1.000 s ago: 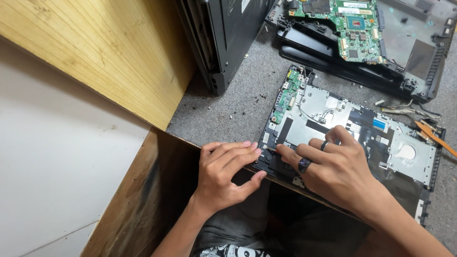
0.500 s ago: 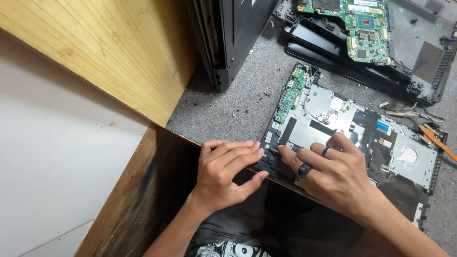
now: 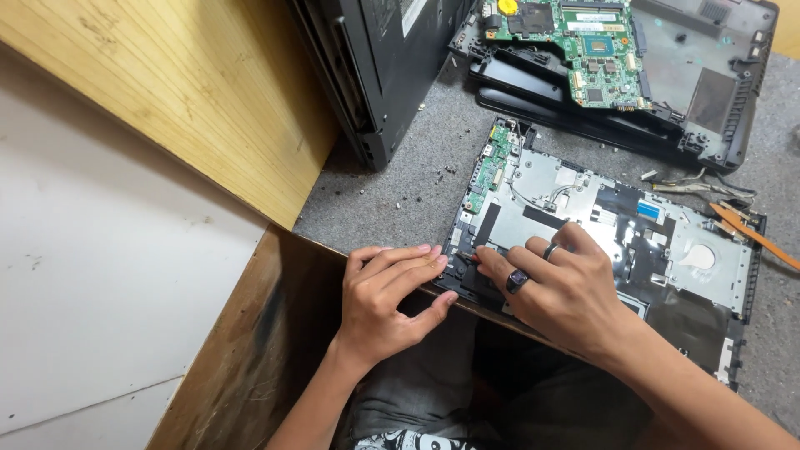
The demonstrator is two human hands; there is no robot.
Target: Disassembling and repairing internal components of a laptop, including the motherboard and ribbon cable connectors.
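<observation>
Left hand: my left hand (image 3: 385, 300) lies flat, fingers together, fingertips pressing the near left corner of the opened black laptop base with its silver metal inner plate (image 3: 608, 242); it steadies the base and grips nothing.
Right hand: my right hand (image 3: 560, 287), with a dark ring and a plain band, rests on the same near edge, just right of the left fingertips. Forefinger and thumb look pinched narrow on something small and reddish, but I cannot tell what.
Progress: I judge the strip-down well along. The base is open, its plate, flat black cables and small green circuit board (image 3: 490, 167) bared; the corner under my fingers seems the part in hand.
Beyond the grip: a second black plastic laptop shell carrying a large green motherboard (image 3: 596, 50) lies apart from my hands.
Textures: rough grey felt-like bench surface (image 3: 417, 179) speckled with tiny screws; smooth stamped metal; matte plastic.
Right of the grip: thin orange flat pry tool (image 3: 754, 236).
Left: pale grained wooden panel (image 3: 192, 92).
</observation>
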